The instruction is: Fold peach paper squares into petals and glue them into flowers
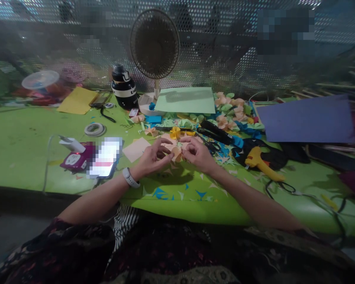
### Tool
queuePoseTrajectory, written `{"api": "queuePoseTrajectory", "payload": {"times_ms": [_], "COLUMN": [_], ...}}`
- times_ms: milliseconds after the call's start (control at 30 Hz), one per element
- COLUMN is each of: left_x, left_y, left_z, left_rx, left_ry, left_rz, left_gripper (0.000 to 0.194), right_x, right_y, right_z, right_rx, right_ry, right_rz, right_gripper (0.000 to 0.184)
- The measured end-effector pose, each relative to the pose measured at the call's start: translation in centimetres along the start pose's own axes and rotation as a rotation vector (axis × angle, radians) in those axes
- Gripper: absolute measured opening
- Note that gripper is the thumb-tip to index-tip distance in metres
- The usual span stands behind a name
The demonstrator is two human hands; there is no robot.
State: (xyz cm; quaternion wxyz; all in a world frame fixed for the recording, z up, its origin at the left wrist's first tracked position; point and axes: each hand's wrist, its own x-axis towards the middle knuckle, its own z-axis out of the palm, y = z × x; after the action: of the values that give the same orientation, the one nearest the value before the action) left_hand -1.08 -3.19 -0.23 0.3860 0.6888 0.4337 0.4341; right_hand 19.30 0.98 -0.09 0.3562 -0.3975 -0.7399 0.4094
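Right hand (198, 154) grip pinching peach paper flower (176, 152) over green bench (26, 134), left hand (154, 156) at its edge, can't tell if that grip's pinching, paper scraps (200, 194) nearby.

Looks forward and down from head height, above and behind the forearms (97, 199), fairly close; puts the hands (202, 157) near mid-frame, spans the green desk (32, 146) and reaches the perforated screen (207, 67) at the back
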Motion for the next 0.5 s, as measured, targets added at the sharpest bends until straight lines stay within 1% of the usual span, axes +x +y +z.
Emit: {"api": "queuePoseTrajectory", "payload": {"times_ms": [67, 167, 233, 267, 367, 433, 500], "left_x": [0.1, 0.4, 0.5, 0.5, 0.5, 0.5, 0.5], "left_y": [-0.2, -0.6, -0.9, -1.0, -1.2, -1.3, -1.3], "left_z": [0.1, 0.2, 0.3, 0.3, 0.2, 0.1, 0.1], "left_rx": [-0.016, 0.024, 0.032, 0.025, 0.007, 0.040, 0.071], "left_ry": [0.019, -0.040, -0.061, -0.052, 0.034, 0.110, 0.165], "left_rz": [-0.002, 0.024, 0.031, 0.031, 0.034, 0.033, 0.039], "left_gripper": [0.038, 0.024, 0.020, 0.021, 0.026, 0.030, 0.033], "right_x": [0.0, -0.1, -0.1, -0.1, 0.2, 0.3, 0.3], "right_y": [-0.1, -0.3, -0.3, -0.3, -0.2, -0.2, -0.4], "right_z": [-0.1, -0.2, -0.2, -0.2, -0.3, -0.4, -0.6], "right_rx": [-0.017, -0.061, -0.073, -0.064, 0.006, 0.033, 0.009], "right_ry": [-0.025, -0.069, -0.050, -0.027, 0.071, 0.151, 0.184], "right_rz": [-0.031, -0.072, -0.077, -0.072, -0.044, -0.034, -0.037], "right_gripper": [0.037, 0.039, 0.039, 0.039, 0.037, 0.029, 0.023]}}
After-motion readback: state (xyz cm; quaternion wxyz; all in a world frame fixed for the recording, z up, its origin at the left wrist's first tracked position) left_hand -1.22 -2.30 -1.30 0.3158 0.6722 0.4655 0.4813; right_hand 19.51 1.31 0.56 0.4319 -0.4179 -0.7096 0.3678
